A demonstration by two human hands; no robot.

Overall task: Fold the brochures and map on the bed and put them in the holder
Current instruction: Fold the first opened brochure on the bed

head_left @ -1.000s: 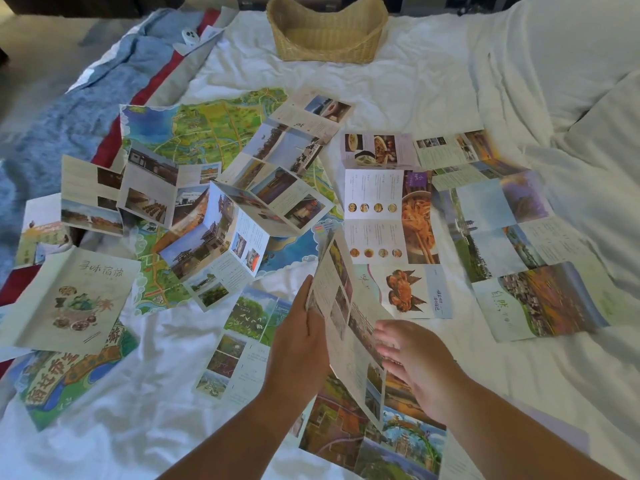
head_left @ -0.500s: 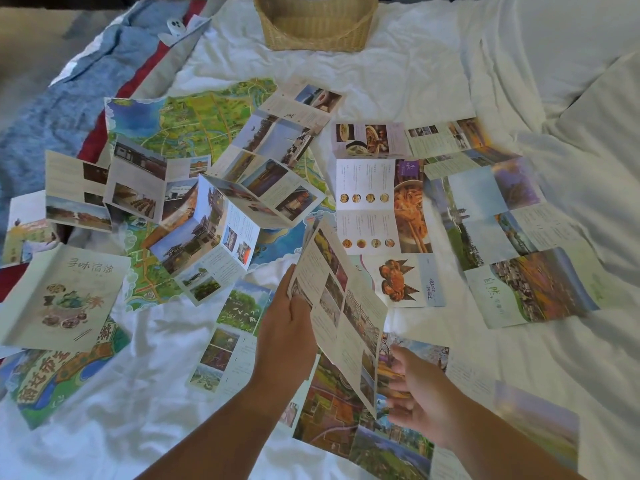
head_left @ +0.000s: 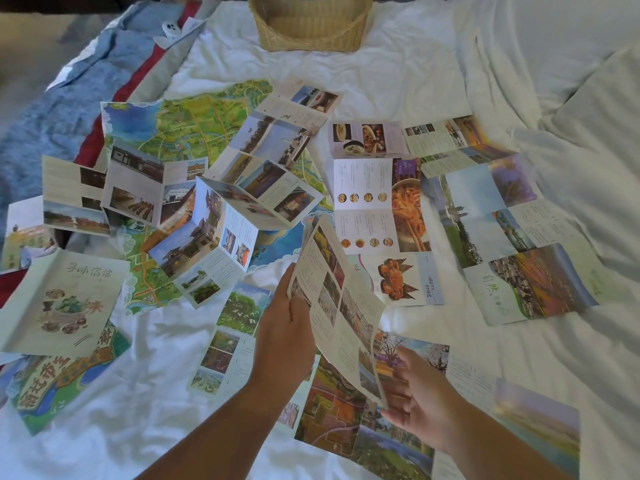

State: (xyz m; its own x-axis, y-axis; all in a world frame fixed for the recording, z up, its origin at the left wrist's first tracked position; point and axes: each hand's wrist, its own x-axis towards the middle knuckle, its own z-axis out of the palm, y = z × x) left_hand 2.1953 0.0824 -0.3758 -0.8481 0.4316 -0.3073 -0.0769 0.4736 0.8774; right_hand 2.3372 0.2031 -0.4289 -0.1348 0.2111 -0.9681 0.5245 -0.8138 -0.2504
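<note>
A photo brochure (head_left: 337, 306) stands half raised in front of me, one panel folded up on edge. My left hand (head_left: 287, 341) grips its left edge with the thumb on the panel. My right hand (head_left: 415, 403) holds the lower right part of the same brochure from beneath, fingers curled at its edge. A large green and blue map (head_left: 194, 133) lies spread at the centre left, partly covered by several unfolded brochures (head_left: 242, 188). A wicker holder (head_left: 311, 26) sits at the far edge of the bed.
A food brochure (head_left: 377, 206) and a landscape brochure (head_left: 512, 237) lie unfolded on the white sheet (head_left: 415, 74) to the right. A cover leaflet (head_left: 65, 299) rests at the left. A blue blanket (head_left: 52, 109) and a small white device (head_left: 171, 29) are at the far left.
My right hand slid from on top of the brochure down to its lower right edge. The raised panel has tipped further up, and my view has moved closer.
</note>
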